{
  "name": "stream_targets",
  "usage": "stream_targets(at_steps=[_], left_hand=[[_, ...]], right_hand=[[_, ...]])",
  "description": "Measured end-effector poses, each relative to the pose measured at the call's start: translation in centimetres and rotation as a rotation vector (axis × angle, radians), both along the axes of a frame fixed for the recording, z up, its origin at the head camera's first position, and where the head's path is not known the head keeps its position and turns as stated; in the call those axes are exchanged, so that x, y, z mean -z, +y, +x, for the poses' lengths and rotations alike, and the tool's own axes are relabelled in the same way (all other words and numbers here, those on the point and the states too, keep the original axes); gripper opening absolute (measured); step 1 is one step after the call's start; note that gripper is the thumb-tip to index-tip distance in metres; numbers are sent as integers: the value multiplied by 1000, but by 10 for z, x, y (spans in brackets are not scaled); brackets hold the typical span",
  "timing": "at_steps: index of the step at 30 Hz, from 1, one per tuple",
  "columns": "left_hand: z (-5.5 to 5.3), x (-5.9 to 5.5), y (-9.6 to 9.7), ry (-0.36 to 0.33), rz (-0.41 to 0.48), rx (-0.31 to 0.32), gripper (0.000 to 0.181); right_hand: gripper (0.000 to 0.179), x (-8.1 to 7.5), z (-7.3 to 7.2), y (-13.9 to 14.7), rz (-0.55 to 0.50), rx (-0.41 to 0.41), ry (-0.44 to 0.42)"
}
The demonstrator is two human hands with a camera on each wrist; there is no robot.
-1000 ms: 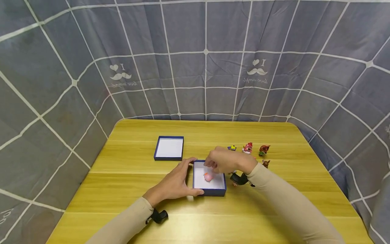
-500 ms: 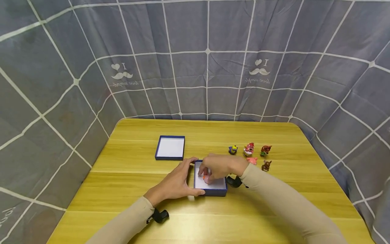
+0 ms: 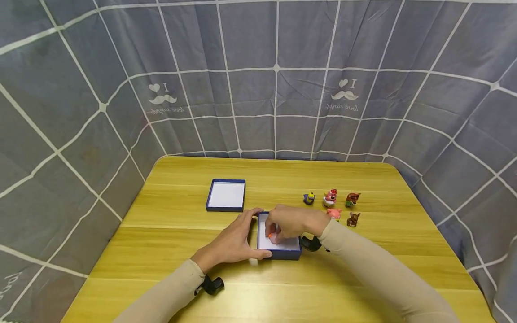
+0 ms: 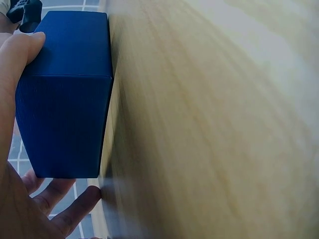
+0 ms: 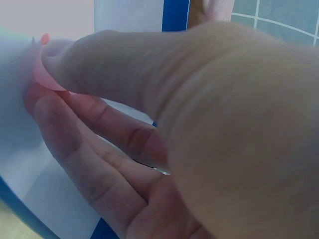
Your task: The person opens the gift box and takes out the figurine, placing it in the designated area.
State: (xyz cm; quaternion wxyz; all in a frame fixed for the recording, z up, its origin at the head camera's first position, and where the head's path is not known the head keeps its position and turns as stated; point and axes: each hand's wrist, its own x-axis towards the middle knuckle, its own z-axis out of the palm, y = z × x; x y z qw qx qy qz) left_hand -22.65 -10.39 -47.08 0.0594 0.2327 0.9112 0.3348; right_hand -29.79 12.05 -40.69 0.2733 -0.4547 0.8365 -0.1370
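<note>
A square blue box (image 3: pixel 284 256) with a white inside stands open-topped on the wooden table. My left hand (image 3: pixel 236 242) grips it from the left, thumb at the near corner and fingers at the far corner. The left wrist view shows the same blue box (image 4: pixel 65 119) between thumb and fingers. Inside, a small round pink figure (image 3: pixel 274 239) with an orange spot sits on the white bottom. My right hand (image 3: pixel 290 220) reaches in from above and pinches it. Seen from the right wrist, thumb and fingertips cover most of the pink figure (image 5: pixel 45 74).
Behind and left of the box lies a shallow blue lid (image 3: pixel 224 209), white side up. To the right stand several small figures: a blue-and-yellow one (image 3: pixel 309 198), a red-and-white one (image 3: pixel 330 198), a reddish-brown one (image 3: pixel 352 199), a pink one (image 3: pixel 333 213) and a brown one (image 3: pixel 353 220).
My right hand has come down from above the far part of the box onto the pink figure, and its fingers have closed round it. The left hand has kept its hold on the box.
</note>
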Motion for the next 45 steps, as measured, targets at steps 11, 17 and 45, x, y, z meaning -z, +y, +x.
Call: stream_targets(at_steps=[11, 17, 45], left_hand=[[-1, 4, 0, 8, -24, -6, 124], [-2, 1, 0, 5, -17, -2, 121], [-2, 2, 0, 8, -15, -4, 120]], right_hand=[[8, 3, 0, 3, -20, -4, -5], [8, 4, -1, 4, -41, -10, -6], [21, 0, 3, 18, -155, 59, 23]])
